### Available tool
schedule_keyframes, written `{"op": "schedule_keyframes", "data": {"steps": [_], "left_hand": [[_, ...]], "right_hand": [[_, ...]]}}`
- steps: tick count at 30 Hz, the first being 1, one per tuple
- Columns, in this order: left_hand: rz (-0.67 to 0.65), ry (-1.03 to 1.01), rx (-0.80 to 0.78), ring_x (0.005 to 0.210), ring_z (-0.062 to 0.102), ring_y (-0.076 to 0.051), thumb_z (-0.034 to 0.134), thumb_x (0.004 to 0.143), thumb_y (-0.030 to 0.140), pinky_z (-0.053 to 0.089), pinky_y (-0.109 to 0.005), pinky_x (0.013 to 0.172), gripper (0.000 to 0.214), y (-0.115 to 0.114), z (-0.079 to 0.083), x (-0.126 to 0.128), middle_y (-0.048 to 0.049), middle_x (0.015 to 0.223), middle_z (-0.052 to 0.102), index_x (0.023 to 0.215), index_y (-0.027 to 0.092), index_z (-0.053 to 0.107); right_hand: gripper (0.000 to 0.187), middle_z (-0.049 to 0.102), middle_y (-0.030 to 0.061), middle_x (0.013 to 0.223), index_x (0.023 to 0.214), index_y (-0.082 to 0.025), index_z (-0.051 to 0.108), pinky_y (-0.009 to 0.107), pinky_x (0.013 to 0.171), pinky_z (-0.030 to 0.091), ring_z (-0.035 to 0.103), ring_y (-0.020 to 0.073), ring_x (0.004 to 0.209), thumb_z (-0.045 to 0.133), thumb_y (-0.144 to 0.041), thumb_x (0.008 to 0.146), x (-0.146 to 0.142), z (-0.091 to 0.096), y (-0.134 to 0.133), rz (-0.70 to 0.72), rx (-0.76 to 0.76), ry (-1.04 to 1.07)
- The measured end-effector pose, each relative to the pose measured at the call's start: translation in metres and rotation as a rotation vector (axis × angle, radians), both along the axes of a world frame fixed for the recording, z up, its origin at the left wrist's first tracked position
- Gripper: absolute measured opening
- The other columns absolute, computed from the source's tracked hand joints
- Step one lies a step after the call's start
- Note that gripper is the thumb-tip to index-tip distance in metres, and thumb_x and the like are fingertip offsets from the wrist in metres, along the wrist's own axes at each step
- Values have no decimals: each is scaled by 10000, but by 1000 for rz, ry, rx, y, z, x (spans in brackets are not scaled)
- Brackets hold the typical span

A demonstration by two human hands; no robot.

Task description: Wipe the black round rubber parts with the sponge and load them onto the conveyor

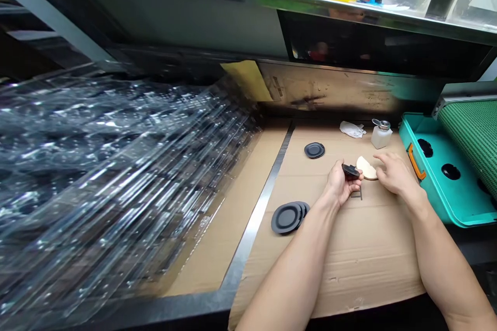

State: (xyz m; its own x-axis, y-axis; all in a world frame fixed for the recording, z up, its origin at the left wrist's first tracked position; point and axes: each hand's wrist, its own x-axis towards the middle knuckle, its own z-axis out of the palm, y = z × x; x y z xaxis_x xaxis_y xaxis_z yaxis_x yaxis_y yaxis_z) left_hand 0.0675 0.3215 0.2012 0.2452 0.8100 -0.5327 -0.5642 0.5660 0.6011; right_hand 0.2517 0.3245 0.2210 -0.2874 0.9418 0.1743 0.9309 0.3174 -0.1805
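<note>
Black rubber disc (350,170) tilted up in the curled fingers (357,178) of the left hand (338,184).
Open, the right hand (396,174) rests just beside a cream crescent pad (367,168); a fanned stack of black discs (287,217) and a lone black disc (314,150) lie within easy reach on brown cardboard (361,264) covering the counter.

- My left hand (340,184) holds a small disc (350,171) above the cardboard (365,253).
- Just right of that disc, a curved pad (367,168) lies on the cardboard, with my right hand (396,174) beside it.
- Behind them on the cardboard are a single disc (314,150), a tissue (352,129) and a bottle (381,134).
- Left of my left hand, a stack of discs (289,217) lies on the cardboard.
- Right of the cardboard sits a case (450,191).
- Far left lie plastic sheets (116,165).
</note>
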Motion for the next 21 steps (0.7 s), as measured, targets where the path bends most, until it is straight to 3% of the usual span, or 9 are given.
{"op": "schedule_keyframes", "data": {"steps": [4,8,21], "left_hand": [[13,-23,-1,378,517,-134,234,1003,481,401,-210,350,607,0,1,-1,-112,545,601,874,36,625],[27,-37,-6,367,515,-137,236,1004,492,403,-211,338,610,0,1,-2,-112,536,602,883,39,627],[125,-196,-74,440,588,-152,268,1021,448,524,-225,423,557,5,-1,-6,-139,622,648,993,8,609]], "right_hand": [[486,621,74,1297,1369,-256,573,348,1007,410,541,248,1196,594,-308,886,-13,-8,-4,125,-48,70],[382,655,80,1191,1280,-280,632,361,953,412,558,258,1146,589,-448,940,-22,-16,-4,69,-46,15],[336,653,76,1177,1255,-295,634,355,912,414,556,260,1146,579,-423,949,-26,-14,-6,48,-63,-17]]}}
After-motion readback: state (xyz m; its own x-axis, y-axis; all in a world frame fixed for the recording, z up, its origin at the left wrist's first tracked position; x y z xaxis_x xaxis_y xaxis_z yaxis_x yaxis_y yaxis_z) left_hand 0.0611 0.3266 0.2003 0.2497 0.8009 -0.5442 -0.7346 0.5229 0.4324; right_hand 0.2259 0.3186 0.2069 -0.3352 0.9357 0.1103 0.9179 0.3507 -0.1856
